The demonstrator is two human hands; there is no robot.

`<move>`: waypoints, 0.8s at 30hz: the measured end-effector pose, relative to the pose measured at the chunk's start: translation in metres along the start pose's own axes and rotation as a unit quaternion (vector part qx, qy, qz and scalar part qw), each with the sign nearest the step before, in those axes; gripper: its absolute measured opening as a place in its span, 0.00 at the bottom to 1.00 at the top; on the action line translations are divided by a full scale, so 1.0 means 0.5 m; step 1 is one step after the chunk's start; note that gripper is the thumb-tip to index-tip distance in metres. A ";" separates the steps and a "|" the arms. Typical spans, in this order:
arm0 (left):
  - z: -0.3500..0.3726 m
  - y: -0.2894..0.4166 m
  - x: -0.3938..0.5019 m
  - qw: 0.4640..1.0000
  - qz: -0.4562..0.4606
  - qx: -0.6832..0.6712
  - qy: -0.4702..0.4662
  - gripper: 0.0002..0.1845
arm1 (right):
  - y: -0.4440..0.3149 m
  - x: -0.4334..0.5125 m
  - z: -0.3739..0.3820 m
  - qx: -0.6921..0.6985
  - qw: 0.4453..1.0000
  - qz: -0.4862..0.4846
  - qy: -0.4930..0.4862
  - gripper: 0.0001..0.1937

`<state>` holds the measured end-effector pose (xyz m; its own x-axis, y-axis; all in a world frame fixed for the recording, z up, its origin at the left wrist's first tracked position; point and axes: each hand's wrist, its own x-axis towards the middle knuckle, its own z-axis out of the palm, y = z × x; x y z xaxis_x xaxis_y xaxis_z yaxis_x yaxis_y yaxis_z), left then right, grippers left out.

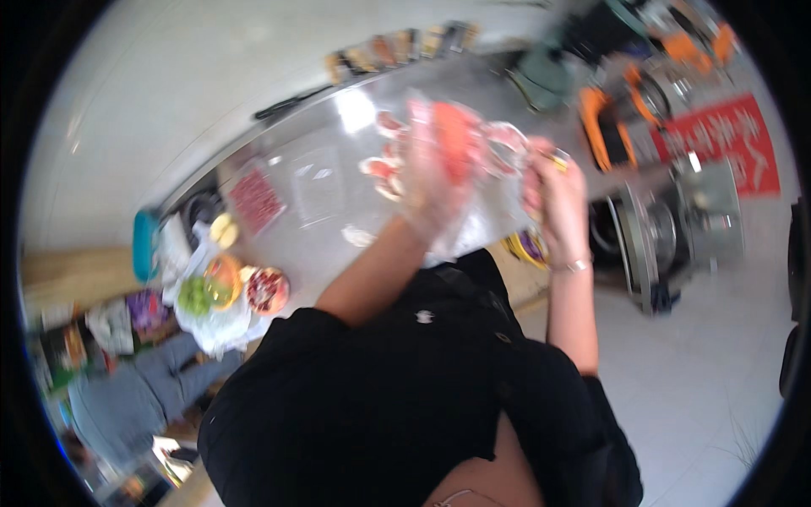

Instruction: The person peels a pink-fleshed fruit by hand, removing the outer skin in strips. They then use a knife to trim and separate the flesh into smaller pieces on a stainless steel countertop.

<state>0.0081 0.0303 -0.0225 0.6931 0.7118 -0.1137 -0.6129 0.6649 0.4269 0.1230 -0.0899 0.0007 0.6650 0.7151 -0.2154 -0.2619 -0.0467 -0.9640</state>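
Observation:
My left hand (434,193), in a clear plastic glove, holds a piece of red fruit (455,142) above the metal counter. Motion blur hides its exact kind. To its right, my right hand (559,190) is closed around a small object with a yellow part (560,160), mostly covered by the fingers. A pale pink and white piece of peel (505,144) shows between the two hands; whether the right fingers grip it too is unclear. Several red and white peel pieces (383,170) lie on the counter just left of my left hand.
Left on the counter are a clear tray (318,184), a box of red seeds (256,198), a cut pomegranate (267,291) and green grapes (194,296). Spice containers (402,47) line the back. Orange-handled equipment (605,130) stands right; another person (120,399) is lower left.

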 end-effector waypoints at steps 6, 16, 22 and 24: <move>0.032 0.023 0.007 0.992 -0.035 -0.094 -0.081 0.29 | 0.029 -0.006 0.026 -0.080 0.997 -0.013 0.000 0.09; 0.017 0.006 0.004 0.974 0.068 -0.024 -0.215 0.17 | 0.025 -0.160 0.039 -0.278 0.947 -0.153 -0.040 0.16; 0.023 0.001 0.019 0.933 0.166 0.034 -0.318 0.10 | 0.025 -0.185 0.030 -0.303 0.932 -0.189 -0.065 0.18; 0.029 0.000 0.016 0.932 0.175 0.032 -0.315 0.10 | 0.024 -0.190 0.026 -0.300 0.933 -0.184 -0.070 0.18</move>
<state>0.0193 0.0329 -0.0105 0.5519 0.5952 0.5840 -0.8338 0.3873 0.3933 0.0475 -0.1492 0.0117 0.5240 0.8419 0.1291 0.4332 -0.1330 -0.8914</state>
